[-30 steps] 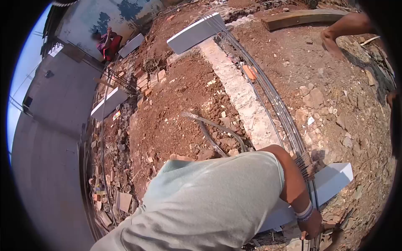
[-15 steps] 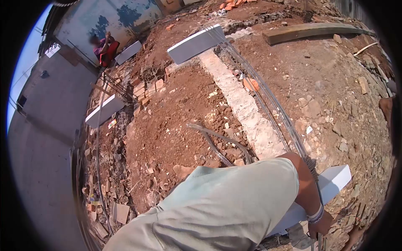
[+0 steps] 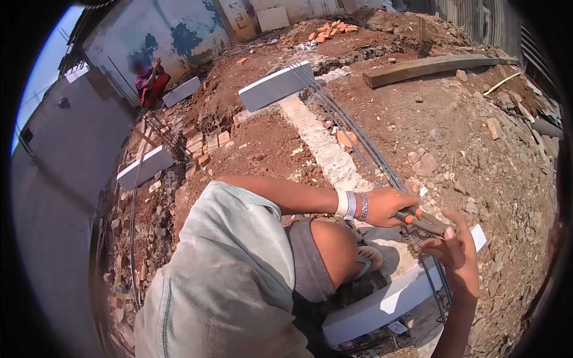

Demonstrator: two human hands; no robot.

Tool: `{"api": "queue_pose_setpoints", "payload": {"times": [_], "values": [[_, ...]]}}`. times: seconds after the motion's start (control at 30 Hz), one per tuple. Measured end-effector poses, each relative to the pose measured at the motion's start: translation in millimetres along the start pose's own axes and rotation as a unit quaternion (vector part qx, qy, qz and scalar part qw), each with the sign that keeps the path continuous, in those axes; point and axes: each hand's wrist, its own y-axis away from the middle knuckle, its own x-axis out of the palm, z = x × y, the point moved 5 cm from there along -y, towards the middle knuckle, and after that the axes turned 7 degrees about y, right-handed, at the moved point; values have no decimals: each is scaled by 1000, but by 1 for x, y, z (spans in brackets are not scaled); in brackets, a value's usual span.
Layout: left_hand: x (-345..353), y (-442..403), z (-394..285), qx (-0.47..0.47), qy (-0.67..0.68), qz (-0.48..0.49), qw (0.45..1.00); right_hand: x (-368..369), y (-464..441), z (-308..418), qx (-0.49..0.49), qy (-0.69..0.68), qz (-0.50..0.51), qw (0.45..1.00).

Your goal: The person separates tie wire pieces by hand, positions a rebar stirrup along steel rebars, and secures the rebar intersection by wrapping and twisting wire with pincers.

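My left hand (image 3: 385,207), with bands at its wrist, is closed around the orange-marked handles of a pair of pincers (image 3: 425,222). From the lower right reaches my right hand (image 3: 456,253), its fingers bent close to the pincers' head; whatever they pinch is too small to make out. Right beneath both hands is a coil of thin wire (image 3: 412,241) around long steel rods (image 3: 379,158). These rods run from a pale block (image 3: 394,298) near me to another pale block (image 3: 277,85) farther off.
My bent knee (image 3: 334,253) is beside the rods. A concrete strip (image 3: 316,140) crosses the red soil. A timber beam (image 3: 430,68) lies at upper right, broken bricks (image 3: 334,30) at the back. Another person (image 3: 152,80) crouches by the far wall; a third block (image 3: 146,167) is at left.
My left hand has come up from low by the near block and now shows the pincers. My right hand and knee have entered the view. The camera has shifted slightly.
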Motion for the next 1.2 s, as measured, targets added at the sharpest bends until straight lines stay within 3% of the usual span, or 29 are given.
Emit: {"api": "queue_pose_setpoints", "payload": {"times": [0.03, 0.1, 0.13, 0.17, 0.2, 0.23, 0.27, 0.37, 0.5, 0.67, 0.77, 0.87, 1.0, 1.1, 1.13, 1.2], "values": [[-3, 29, 15, -42, 10, -24, 999, 5, -4, -15, -27, 46, 8, 999], [-5, 90, 49, -231, 85, -46, 968, 12, -6, -36, -60, 151, 20, 987], [-2, 130, 79, -237, 70, -127, 961, 15, -3, -40, -67, 207, 23, 976], [-7, 164, 76, -381, 158, -171, 895, 14, 3, -47, -53, 199, 32, 978], [3, 204, 106, -393, 225, -267, 851, 9, 9, -55, -40, 192, 40, 980], [-2, 231, 109, -400, 182, -346, 829, 5, 12, -60, -28, 185, 47, 981], [1, 269, 132, -453, 255, -393, 759, 1, 15, -64, -12, 180, 45, 982], [-7, 349, 160, -513, 345, -491, 614, -10, 22, -75, 27, 164, 34, 986], [-15, 416, 167, -543, 305, -578, 528, -14, 22, -86, 37, 121, 4, 992], [-12, 439, 169, -537, 348, -606, 473, -5, 15, -86, 51, 116, 1, 992], [-9, 448, 194, -482, 448, -608, 444, -7, 13, -89, 48, 119, 4, 992], [-12, 449, 213, -438, 458, -673, 381, -14, 17, -94, 52, 115, 0, 992], [-22, 453, 214, -463, 484, -659, 342, -21, 26, -95, 66, 93, -10, 993], [-17, 488, 230, -523, 458, -612, 377, -25, 30, -100, 75, 87, -6, 993], [-8, 558, 287, -571, 431, -575, 397, -26, 32, -102, 79, 87, -8, 993], [-11, 595, 308, -636, 311, -618, 342, -25, 33, -103, 76, 91, -8, 993]]}}
